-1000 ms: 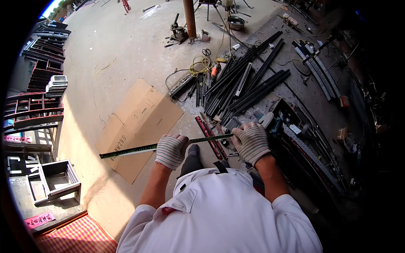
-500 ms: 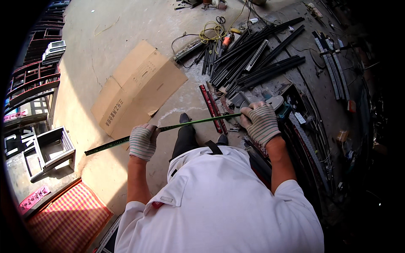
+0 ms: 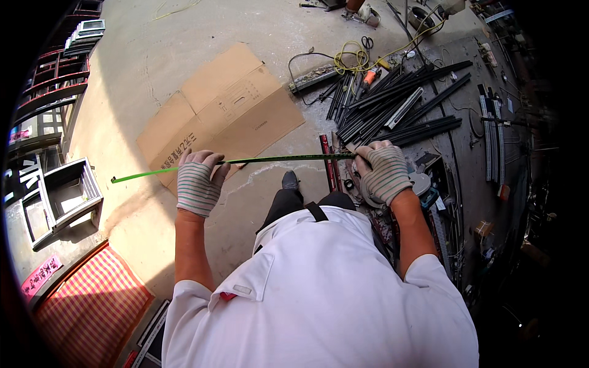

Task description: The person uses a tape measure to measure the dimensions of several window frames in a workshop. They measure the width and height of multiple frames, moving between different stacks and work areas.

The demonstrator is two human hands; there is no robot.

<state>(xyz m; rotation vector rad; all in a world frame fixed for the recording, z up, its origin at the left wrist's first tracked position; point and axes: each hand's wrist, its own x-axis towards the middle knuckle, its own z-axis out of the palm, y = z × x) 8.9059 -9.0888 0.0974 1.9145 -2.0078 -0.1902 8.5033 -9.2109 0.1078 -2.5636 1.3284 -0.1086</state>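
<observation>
The green rod (image 3: 245, 162) you hold now sits close to level across your front. A second ago its left end dipped low and its right end rode high; you have raised the left end, so the tilt is nearly gone. Your hands have also spread further apart along it, which suggests you are sighting or checking it for straightness rather than carrying it off, though that is a judgement only.

Its long axis runs left to right, crossing just ahead of your chest. The free bright-green tip projects well beyond your left hand (image 3: 197, 184), pointing outward to your left and very slightly down. The other end stops at your right hand (image 3: 385, 172); whether any length sticks out past that glove cannot be told, as the dark clutter behind hides it.

Both hands wear striped work gloves and are closed on the rod: the left curls over it from above, the right grips it in a fist.

Beyond the rod between your hands lies a flattened cardboard sheet (image 3: 227, 110) on the concrete floor (image 3: 153, 49). Ahead of the right hand is a heap of dark metal bars (image 3: 399, 110), with a yellow cable (image 3: 356, 60) past them. Outside your left hand stands a grey metal frame (image 3: 61, 199).
</observation>
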